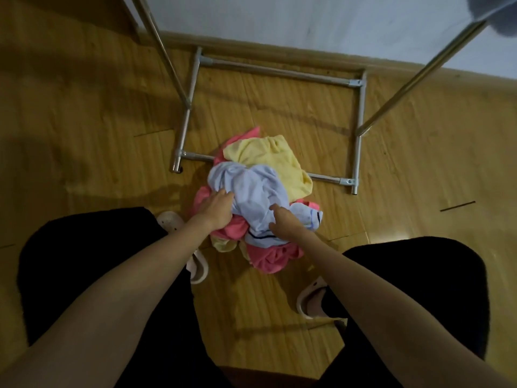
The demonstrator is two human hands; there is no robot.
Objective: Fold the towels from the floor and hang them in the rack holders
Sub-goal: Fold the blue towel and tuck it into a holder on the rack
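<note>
towels lie in one crumpled heap on the wood floor (84,121), partly over the front base bar of the metal rack (279,70). pale blue towel (251,189) sits on top, above the yellow towel (268,158) and pink towel (277,259), so it is taken first. left hand (216,210) and right hand (285,224) press into its near folds, fingers curled into cloth; whether either pinch is fully closed, cannot tell. both hands spread apart, probably to find edges for folding.
</note>
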